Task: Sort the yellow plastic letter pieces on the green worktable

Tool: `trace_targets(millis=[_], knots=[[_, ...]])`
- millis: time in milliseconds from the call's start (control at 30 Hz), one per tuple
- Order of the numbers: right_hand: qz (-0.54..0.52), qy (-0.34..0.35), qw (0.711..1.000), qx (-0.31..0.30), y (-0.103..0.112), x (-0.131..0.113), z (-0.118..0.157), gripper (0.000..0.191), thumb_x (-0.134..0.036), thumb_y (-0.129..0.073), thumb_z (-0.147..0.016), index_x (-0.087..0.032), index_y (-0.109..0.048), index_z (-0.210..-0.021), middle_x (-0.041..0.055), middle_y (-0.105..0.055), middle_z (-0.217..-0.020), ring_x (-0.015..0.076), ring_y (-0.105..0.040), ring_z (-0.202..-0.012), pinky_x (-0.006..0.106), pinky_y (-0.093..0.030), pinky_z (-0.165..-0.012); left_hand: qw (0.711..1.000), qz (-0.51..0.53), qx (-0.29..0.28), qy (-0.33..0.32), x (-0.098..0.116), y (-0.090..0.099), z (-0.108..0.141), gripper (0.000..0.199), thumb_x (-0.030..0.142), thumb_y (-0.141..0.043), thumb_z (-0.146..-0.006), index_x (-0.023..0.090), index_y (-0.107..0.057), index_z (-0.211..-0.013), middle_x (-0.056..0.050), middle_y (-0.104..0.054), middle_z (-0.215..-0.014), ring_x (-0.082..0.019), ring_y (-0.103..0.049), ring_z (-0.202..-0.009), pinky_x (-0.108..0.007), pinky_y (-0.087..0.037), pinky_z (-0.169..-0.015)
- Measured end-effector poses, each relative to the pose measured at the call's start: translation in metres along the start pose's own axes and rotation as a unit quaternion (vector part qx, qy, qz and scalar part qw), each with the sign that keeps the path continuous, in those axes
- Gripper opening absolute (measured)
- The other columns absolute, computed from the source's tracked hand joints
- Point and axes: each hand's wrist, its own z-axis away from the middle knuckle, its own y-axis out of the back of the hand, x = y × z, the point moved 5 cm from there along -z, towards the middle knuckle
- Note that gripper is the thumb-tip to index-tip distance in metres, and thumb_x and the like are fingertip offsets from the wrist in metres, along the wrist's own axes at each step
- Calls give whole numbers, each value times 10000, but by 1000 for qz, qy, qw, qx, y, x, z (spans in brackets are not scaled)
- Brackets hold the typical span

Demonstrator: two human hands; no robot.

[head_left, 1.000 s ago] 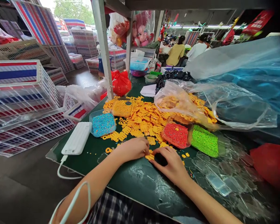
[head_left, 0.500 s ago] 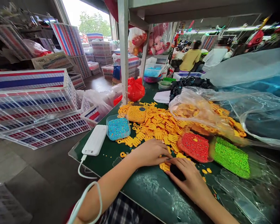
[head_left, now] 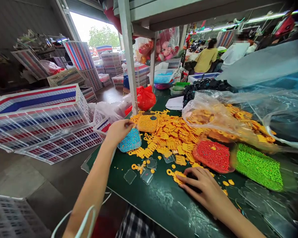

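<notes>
Right hand gripping a yellow ring-ended piece steady, my left hand (curled, contents unclear) hangs by blue beads; picking would need delicacy.

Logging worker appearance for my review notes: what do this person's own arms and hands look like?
The left hand and right hand are ungloved, and both forearms show no sleeve. A pale cable loops by the left elbow. Dark-and-white plaid cloth shows below the table edge.
</notes>
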Motion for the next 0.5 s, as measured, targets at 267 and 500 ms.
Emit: trace_targets(millis=[267,500], knots=[[20,5,1000,-11,-1,-1,1,190,-363,-566,-924,-350,-732,-1013,50,-673,-987,213,-598,-880,393,-476,-784,972,-146,-172,-70,-29,-46,-8,316,342,-685,-762,193,-733,-1037,-107,-676,-1143,-296,-577,-1093,-362,-440,-934],[20,15,1000,-15,1,-7,-1,195,-347,-543,-940,-329,-723,-1014,46,-662,-977,201,-579,-865,382,-458,-786,967,-170,-182,-56,-36,-56,-12,319,365,-718,-744,185,-746,-1006,-137,-667,-1114,-330,-560,-1089,-390,-452,-906]])
